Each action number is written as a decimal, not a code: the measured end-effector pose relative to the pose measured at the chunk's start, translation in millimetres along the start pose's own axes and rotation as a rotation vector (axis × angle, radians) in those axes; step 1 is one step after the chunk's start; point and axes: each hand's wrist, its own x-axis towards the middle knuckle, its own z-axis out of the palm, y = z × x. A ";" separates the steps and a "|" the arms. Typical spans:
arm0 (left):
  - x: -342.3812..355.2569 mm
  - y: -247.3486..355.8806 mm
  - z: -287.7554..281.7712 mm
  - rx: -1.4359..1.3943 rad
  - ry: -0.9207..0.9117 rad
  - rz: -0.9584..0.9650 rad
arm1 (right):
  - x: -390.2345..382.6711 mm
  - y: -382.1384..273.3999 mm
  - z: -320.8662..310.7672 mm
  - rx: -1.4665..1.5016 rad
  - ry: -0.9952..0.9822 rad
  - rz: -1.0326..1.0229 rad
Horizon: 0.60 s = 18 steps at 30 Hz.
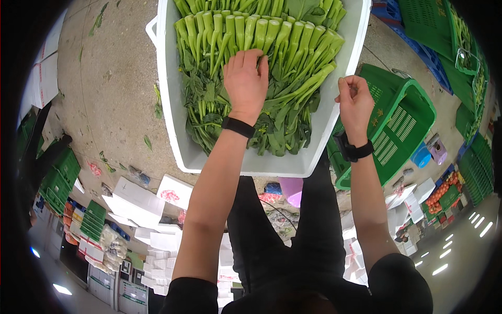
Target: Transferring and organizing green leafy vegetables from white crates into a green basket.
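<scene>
A white foam box (168, 112) in front of me holds leafy green vegetables (282, 118). Their thick stalks (254, 32) lie side by side, cut ends pointing away from me, leaves toward me. On top of them rests my left hand (244, 83), its fingers bent over the stalks and the thumb apart; the fingertips are partly hidden. At the box's right rim is my right hand (356, 104). Its fingers are curled with thumb and forefinger together, and what they hold, if anything, is too small to make out. Black bands circle both wrists.
A green plastic crate (405, 128) stands right of the box, with more green crates (426, 23) beyond it. Loose leaves (148, 142) lie on the concrete floor at left. White foam pieces (138, 201) and a purple container (292, 191) are near my legs.
</scene>
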 end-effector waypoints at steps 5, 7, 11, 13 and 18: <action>0.8 3.7 5.6 0.038 0.014 0.027 | -11.3 -6.2 -1.7 0.182 -0.083 0.050; -2.3 4.8 -7.4 -0.142 -0.022 -0.198 | -23.3 -13.4 4.1 0.287 -0.138 0.051; -25.0 -21.1 -97.6 -0.341 0.171 -0.472 | -73.2 -38.3 32.7 0.518 -0.390 0.160; -45.8 -71.4 -157.0 -0.305 0.247 -0.620 | -112.9 -66.1 69.2 0.814 -0.627 0.271; -95.5 -125.9 -256.8 -0.207 0.455 -0.997 | -181.8 -125.7 146.2 1.192 -1.183 0.849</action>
